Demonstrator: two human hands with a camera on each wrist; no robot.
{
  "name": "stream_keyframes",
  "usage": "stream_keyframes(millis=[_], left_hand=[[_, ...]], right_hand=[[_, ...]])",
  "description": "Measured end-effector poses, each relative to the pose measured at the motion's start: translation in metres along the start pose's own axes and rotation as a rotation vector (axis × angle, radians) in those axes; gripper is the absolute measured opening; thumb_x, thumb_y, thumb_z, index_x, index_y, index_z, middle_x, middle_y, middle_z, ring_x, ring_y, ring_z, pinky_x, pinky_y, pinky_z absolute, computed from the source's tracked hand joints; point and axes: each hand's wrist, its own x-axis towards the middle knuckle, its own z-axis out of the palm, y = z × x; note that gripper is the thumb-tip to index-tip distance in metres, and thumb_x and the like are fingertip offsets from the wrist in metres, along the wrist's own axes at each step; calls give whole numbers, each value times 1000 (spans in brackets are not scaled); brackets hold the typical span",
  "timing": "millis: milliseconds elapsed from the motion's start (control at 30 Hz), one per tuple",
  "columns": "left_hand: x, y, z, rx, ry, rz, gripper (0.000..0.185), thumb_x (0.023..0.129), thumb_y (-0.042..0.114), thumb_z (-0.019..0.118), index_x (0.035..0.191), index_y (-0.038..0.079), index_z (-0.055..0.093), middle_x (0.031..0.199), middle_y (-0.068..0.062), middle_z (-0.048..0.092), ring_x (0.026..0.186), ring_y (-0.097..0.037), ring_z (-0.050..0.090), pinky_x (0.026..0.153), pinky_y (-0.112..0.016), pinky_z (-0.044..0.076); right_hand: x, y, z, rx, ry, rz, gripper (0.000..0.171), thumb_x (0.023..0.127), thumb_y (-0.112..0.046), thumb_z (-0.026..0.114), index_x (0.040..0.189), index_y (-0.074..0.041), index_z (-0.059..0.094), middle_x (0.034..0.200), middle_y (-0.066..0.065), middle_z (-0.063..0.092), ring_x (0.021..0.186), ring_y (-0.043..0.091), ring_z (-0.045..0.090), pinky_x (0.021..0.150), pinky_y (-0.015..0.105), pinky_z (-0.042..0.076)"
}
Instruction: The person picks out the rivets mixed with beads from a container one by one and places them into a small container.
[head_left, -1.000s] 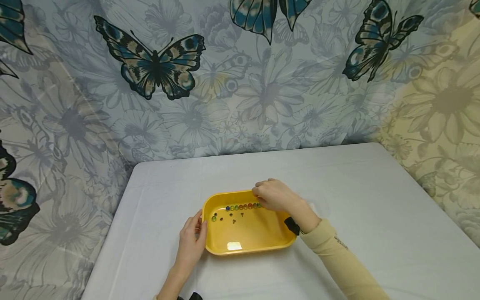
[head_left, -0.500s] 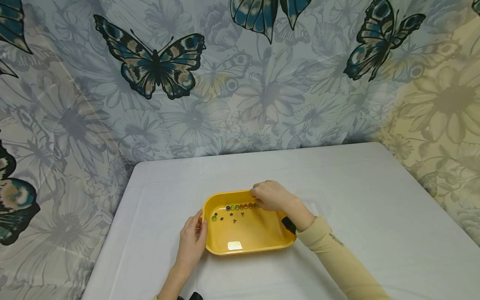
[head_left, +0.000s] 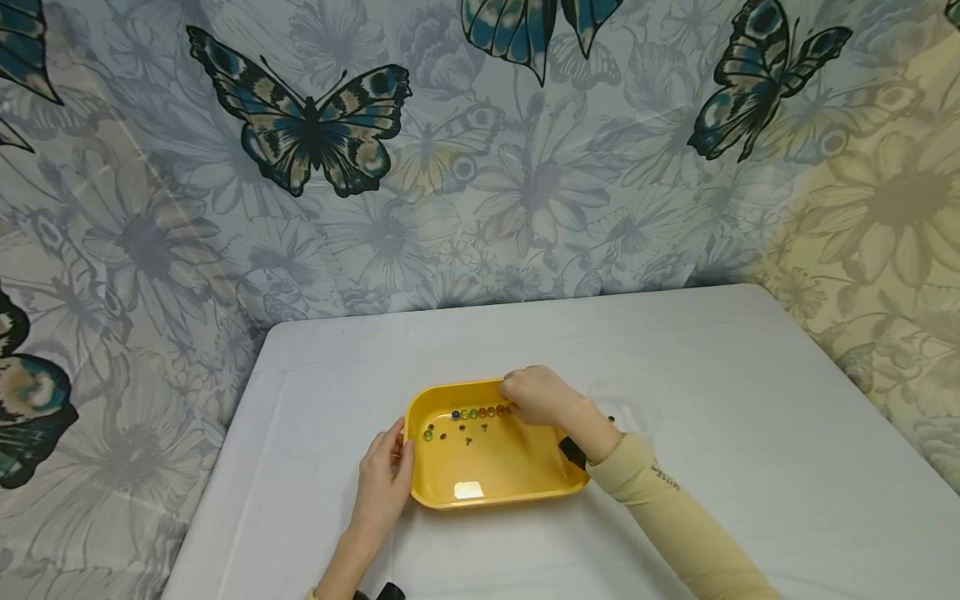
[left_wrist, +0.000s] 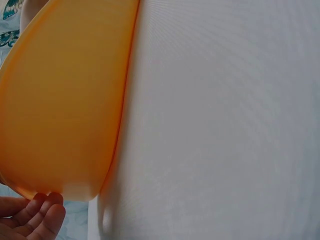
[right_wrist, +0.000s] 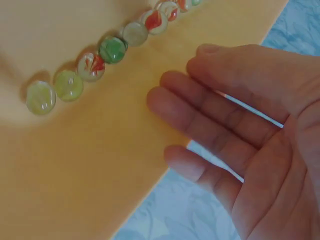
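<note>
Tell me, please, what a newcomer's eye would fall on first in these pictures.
Probably the yellow tray on the white table, with colourful marbles lined along its far side. The left hand holds the tray's left end; the right hand is by the marbles. Blue butterflies decorate the wall behind.

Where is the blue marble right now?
In the head view, the blue marble is inside the yellow tray, at the left end of the row of marbles, beside a yellowish-green one.

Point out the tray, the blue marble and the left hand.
Tray [head_left: 504, 468]: head view, on its bare floor.
Blue marble [head_left: 455, 415]: head view, on its visible middle.
Left hand [head_left: 383, 478]: head view, on the middle of the hand.
</note>
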Motion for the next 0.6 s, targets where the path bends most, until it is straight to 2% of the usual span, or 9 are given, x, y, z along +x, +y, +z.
stream_keyframes(millis=[267,600], left_hand=[[0,-1,-1,2,-13,-17,38,91,4,56,127,-7,50,89,-3,53,78,-11,51,70,-24,51],[0,0,-1,0,-19,-22,38,91,5,56,127,-6,50,90,-4,53,79,-11,51,71,-25,51]], right_hand=[[1,-4,4,-34,-53,27,14,86,-4,61,73,-9,58,68,2,54,55,12,35,51,24,36],[1,-8,11,-134,-34,6,16,86,-11,64,72,-10,57,66,3,54,51,11,36,47,23,37]])
